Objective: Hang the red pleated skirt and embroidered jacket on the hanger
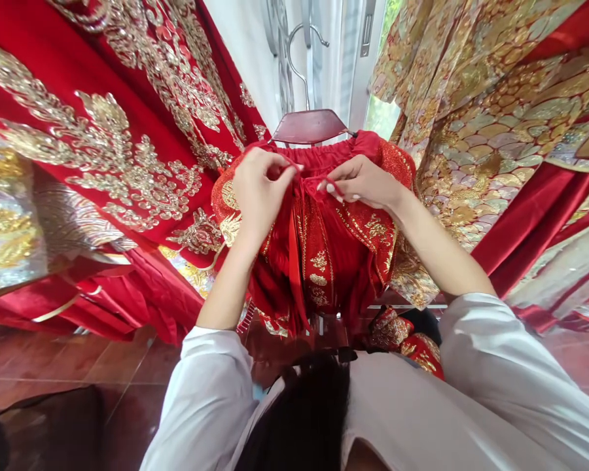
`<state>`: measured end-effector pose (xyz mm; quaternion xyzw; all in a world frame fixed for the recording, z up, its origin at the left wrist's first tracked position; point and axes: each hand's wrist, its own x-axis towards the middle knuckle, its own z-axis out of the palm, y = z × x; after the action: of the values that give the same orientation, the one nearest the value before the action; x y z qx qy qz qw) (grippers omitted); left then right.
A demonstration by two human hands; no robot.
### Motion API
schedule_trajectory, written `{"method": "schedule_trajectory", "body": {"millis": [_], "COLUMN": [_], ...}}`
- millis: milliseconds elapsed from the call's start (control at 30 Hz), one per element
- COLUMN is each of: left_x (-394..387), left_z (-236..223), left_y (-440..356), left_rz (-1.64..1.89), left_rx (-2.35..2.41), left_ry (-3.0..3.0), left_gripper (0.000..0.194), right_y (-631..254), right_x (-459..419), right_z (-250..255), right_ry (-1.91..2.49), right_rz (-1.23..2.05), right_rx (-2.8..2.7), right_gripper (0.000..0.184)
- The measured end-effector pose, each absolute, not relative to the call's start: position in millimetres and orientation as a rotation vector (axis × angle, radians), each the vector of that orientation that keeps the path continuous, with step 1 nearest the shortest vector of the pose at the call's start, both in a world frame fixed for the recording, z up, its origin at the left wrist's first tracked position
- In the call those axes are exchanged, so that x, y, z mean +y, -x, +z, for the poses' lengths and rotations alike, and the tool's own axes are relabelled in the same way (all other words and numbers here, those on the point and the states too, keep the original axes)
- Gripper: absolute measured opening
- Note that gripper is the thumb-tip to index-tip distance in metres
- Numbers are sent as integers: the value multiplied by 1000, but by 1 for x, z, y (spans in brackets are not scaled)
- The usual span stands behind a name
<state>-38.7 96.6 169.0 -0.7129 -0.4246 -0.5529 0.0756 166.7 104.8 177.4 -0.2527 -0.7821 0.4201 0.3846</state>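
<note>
A red skirt with gold embroidery (319, 261) hangs in front of me from a hanger (310, 125) with a metal hook. Its gathered waistband runs just below the hanger. At the left of the waistband's middle, my left hand (264, 186) is closed in a pinch on a thin red drawstring. My right hand (360, 182) pinches the drawstring from the right side, its fingertips close to the waistband. Between the two hands the string meets at the waist; whether it is knotted there I cannot make out. A red ribbon (294, 275) dangles down the skirt's front.
Red garments with silver-gold beading (122, 150) hang on the left. Gold scale-patterned garments (471, 157) hang on the right. Behind the hanger are a white curtain and a window frame (366, 52). Red embroidered items (412, 340) lie low by my right arm, above a tiled floor (127, 366).
</note>
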Motion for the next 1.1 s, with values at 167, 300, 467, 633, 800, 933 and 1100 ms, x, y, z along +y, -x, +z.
{"method": "schedule_trajectory", "body": {"millis": [167, 300, 467, 633, 800, 933, 1100], "left_x": [92, 93, 96, 96, 91, 83, 80], "left_z": [166, 164, 160, 153, 152, 151, 149], "left_y": [21, 21, 20, 14, 20, 39, 47], "left_rz": [-1769, -1767, -1644, -1553, -1507, -1442, -1494], "left_rx": [-1292, -1315, -1336, -1283, -1297, -1372, -1387], "left_ry": [2523, 2561, 2481, 2407, 2383, 2198, 2237], "left_gripper": [9, 10, 12, 11, 6, 8, 6], "right_y": [-146, -142, -150, -146, -143, -161, -164], "right_x": [114, 116, 119, 122, 118, 111, 110], "right_z": [167, 156, 147, 148, 150, 149, 144], "right_ry": [633, 769, 778, 734, 920, 1123, 1091], "right_rz": [665, 162, -139, -172, -247, -335, -20], "right_rx": [-1851, -2043, -2173, -2125, -2127, -2065, -1904], "right_gripper": [31, 29, 33, 32, 22, 15, 12]}}
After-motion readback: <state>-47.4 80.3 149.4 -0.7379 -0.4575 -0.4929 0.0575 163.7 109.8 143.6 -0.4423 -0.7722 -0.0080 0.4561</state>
